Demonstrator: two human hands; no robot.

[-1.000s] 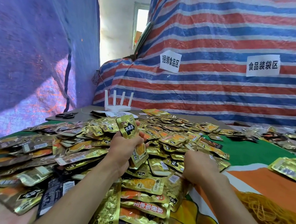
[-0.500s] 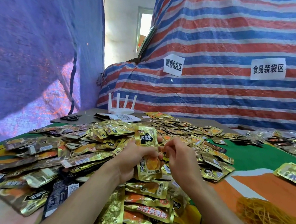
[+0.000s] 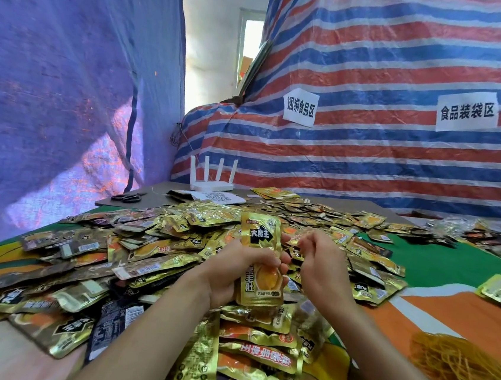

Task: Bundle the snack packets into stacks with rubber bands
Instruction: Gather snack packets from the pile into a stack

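"Why is the left hand [image 3: 234,276] holding the gold packet [image 3: 262,253] standing up like that?"

"It is wrapping its fingers round the middle, so the top and bottom are sticking out. I think that is leaving room for a band to slip over. The packet is sitting just above the big pile of packets [image 3: 151,241], right in front of the person."

"And the right hand [image 3: 323,267]?"

"It is hovering just beside the packet with its fingers curled in. I cannot tell if it is pinching anything."

"Why are the rubber bands [image 3: 465,370] lying over there?"

"They are sitting in a heap by the right arm on the table [image 3: 439,265] — easy for that hand to grab, I am guessing."

"How many of each?"

"Two hands. One packet is showing in the grip — any behind it are hiding. The pile is holding too many to count. I am also counting one heap of bands, one pair of scissors [image 3: 126,197], one white box [image 3: 211,185] with four sticks, and two paper signs [image 3: 300,107]."
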